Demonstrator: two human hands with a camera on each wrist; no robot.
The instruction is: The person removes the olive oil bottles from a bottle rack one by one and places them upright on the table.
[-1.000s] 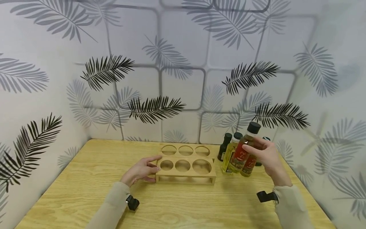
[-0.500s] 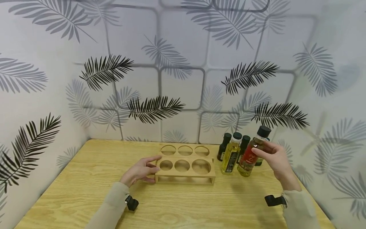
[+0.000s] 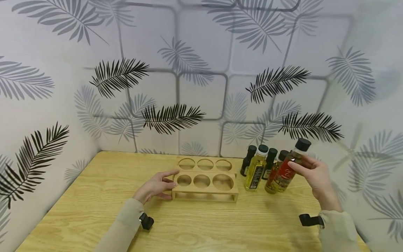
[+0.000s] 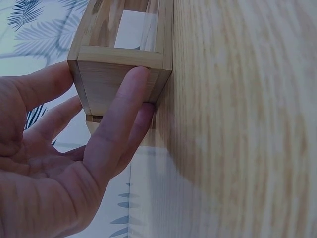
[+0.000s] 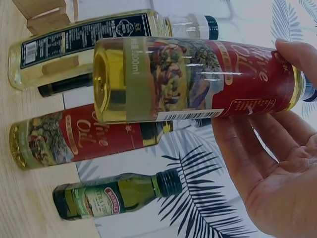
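Observation:
My right hand (image 3: 316, 175) pinches an olive oil bottle (image 3: 284, 175) with a red label and black cap near its neck, thumb on one side and fingers on the other. The bottle leans with its cap to the right, partly covering a matching olive oil bottle (image 5: 89, 136). My left hand (image 3: 155, 187) touches the left end of a two-tier wooden rack (image 3: 204, 190) with round holes. In the left wrist view, its fairly straight fingers rest against the end panel (image 4: 111, 82), and one digit meets the upper edge.
Left of the held bottle stand a clear bottle of yellow oil (image 3: 255, 169) and two dark bottles, one at the back (image 3: 247, 162) and one behind it (image 3: 269, 162). A green oil bottle (image 5: 119, 195) shows in the right wrist view. Patterned wall panels (image 3: 201, 94) border the wooden table (image 3: 189, 227).
My right hand has carried the olive oil bottle to the right, uncovering the yellow oil bottle, a dark bottle and part of the matching olive oil bottle. My left hand stays at the rack.

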